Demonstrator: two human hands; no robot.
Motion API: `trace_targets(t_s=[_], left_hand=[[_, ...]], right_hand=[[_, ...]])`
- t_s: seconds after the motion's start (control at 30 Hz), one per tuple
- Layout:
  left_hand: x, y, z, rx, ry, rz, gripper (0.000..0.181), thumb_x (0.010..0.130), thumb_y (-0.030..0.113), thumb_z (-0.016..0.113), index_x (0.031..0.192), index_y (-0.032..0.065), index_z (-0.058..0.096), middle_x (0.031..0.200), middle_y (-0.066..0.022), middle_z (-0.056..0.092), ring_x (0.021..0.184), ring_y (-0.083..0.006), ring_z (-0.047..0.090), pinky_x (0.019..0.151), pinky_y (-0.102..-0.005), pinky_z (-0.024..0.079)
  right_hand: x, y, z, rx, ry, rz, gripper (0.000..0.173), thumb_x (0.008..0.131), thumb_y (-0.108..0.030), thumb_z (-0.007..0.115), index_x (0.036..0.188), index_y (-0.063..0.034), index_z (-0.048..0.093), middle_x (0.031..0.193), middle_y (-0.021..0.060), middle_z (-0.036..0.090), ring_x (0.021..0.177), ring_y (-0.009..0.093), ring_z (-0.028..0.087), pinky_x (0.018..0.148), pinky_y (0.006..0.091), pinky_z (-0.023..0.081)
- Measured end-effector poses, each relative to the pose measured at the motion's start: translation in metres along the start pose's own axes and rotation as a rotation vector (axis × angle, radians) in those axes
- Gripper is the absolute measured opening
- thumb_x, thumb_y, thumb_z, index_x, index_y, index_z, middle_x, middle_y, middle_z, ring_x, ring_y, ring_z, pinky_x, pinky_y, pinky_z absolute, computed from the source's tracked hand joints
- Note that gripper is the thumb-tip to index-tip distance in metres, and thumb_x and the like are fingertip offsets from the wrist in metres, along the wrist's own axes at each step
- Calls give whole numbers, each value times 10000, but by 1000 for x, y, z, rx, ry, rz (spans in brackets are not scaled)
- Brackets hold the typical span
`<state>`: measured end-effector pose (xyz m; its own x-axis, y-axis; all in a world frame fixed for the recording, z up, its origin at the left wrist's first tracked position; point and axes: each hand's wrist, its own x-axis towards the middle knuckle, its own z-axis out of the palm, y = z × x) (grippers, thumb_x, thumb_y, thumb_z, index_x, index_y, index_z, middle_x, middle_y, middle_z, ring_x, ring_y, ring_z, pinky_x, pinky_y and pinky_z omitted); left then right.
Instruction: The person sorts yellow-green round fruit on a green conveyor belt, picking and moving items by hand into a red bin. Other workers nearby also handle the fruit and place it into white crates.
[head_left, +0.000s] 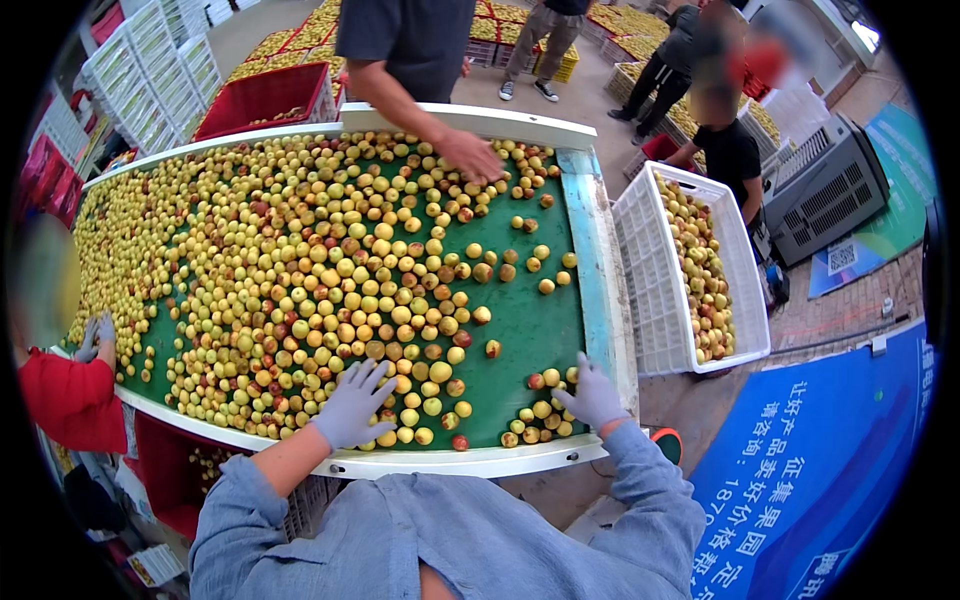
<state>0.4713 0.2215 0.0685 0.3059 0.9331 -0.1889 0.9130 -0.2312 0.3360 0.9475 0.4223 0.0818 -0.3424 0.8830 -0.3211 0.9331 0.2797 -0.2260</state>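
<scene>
Many small yellow and reddish round fruits, apparently jujubes, (300, 289) cover the left and middle of a long sorting table with a green surface (525, 330). My left hand (356, 405), in a pale grey glove, lies with fingers spread at the near edge of the dense fruit. In a matching glove, my right hand (591, 394) is at the table's near right corner, beside a small group of fruits (544, 420). Its fingers touch or nearly touch some of them. Neither hand grips a fruit that I can see.
Across the table a person's bare hand (471, 156) is over the fruit; gloved hands of a co-worker (97, 337) work at far left. A white crate (652, 300) of fruit stands off the right end, a red-lined crate (262, 94) beyond the table. The white rim (480, 466) runs before me.
</scene>
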Motion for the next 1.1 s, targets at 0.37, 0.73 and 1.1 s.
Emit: trace_targets(t_s=[0.37, 0.73, 1.1], left_hand=[[-2, -36, 6, 162, 55, -135, 734, 1116, 529, 614, 1719, 146, 444, 1804, -206, 350, 1689, -453, 269, 1401, -570, 196], [-31, -49, 4, 188, 77, -266, 730, 1147, 543, 555, 1739, 136, 425, 1816, -207, 341, 1689, -445, 271, 1396, -574, 185], [-100, -110, 6, 171, 135, -552, 748, 1126, 501, 569, 1749, 122, 404, 1841, -201, 299, 1712, -464, 211, 1399, -595, 169]], right_hand=[[-34, -76, 58, 199, -273, -76, 1258, 903, -510, 884, 1805, -79, 119, 1472, 412, 467, 1095, 562, 741, 983, 529, 635], [12, -201, 44, 198, -490, -430, 855, 1003, -339, 800, 1686, -27, 391, 1496, 358, 531, 1234, 535, 692, 1037, 502, 613], [159, -221, 93, 20, 298, -314, 908, 1070, -551, 669, 1727, 3, 375, 1777, 352, 314, 1619, 584, 330, 1279, 713, 310]])
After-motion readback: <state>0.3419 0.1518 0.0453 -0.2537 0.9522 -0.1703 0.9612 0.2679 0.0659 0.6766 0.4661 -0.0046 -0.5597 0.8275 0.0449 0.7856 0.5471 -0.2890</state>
